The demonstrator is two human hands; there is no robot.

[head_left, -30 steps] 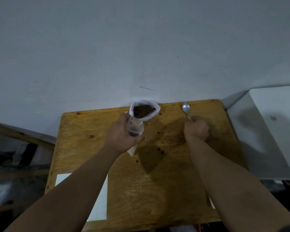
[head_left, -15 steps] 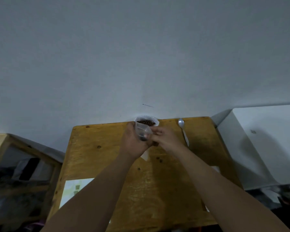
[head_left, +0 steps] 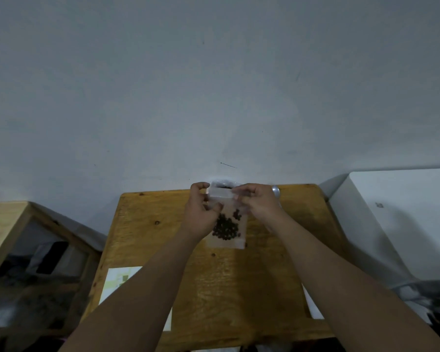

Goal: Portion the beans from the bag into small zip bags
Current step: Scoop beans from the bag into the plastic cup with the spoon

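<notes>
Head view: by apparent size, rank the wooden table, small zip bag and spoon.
1. wooden table
2. small zip bag
3. spoon, only its bowl showing past the right hand, so its full size is unsure

The zip bag (head_left: 228, 228) hangs before the bean bag (head_left: 221, 184) (spoon (head_left: 275, 191) at right).
</notes>
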